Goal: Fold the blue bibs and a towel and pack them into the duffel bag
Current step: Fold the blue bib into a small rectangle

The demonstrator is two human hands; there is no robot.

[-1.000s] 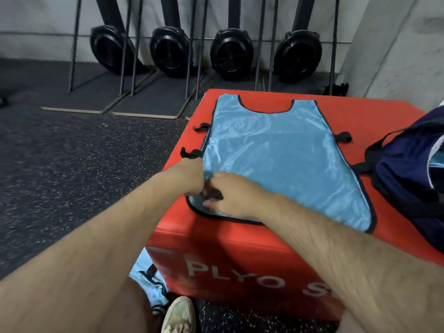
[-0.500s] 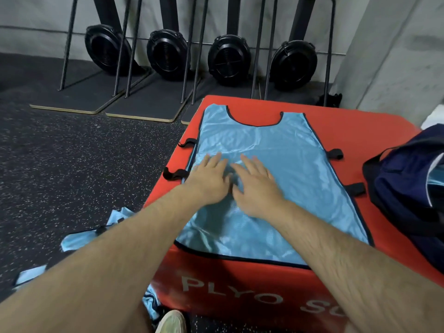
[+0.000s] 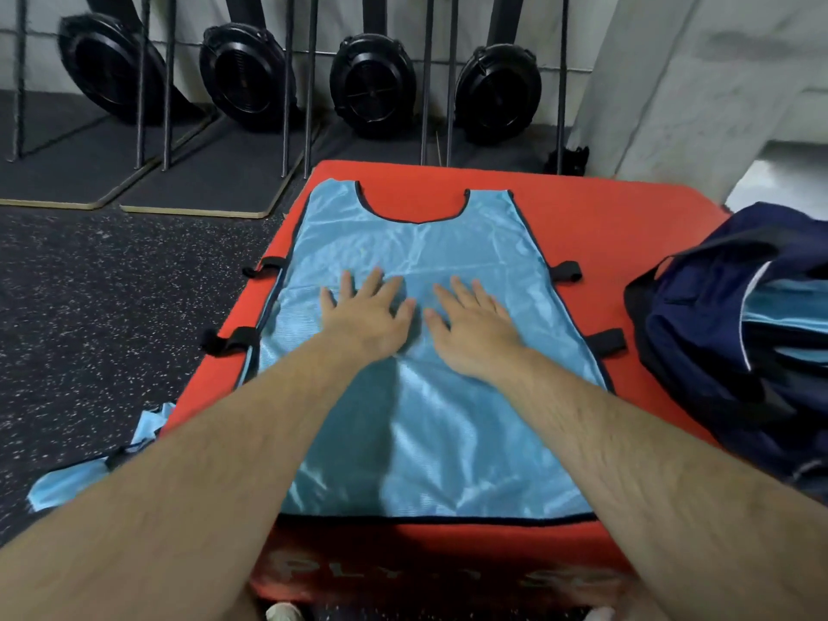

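A light blue bib (image 3: pixel 430 423) with black trim and black side straps lies spread flat on the red plyo box (image 3: pixel 596 217), neck hole pointing away from me. My left hand (image 3: pixel 365 313) and my right hand (image 3: pixel 475 327) press flat on its middle, side by side, fingers straight and spread. The navy duffel bag (image 3: pixel 717 333) sits on the box's right side, unzipped, with light blue fabric (image 3: pixel 788 302) showing inside. No towel is in sight.
Another blue bib (image 3: pixel 89 468) lies crumpled on the dark speckled floor left of the box. Several black fan-wheel machines (image 3: pixel 372 82) on metal stands line the far wall. A grey concrete pillar (image 3: pixel 699 82) rises at the back right.
My hands left the bib's near left corner, laid flat on the cloth, then slid forward and a little apart. The bib now lies smoother, its hem at the box's front edge.
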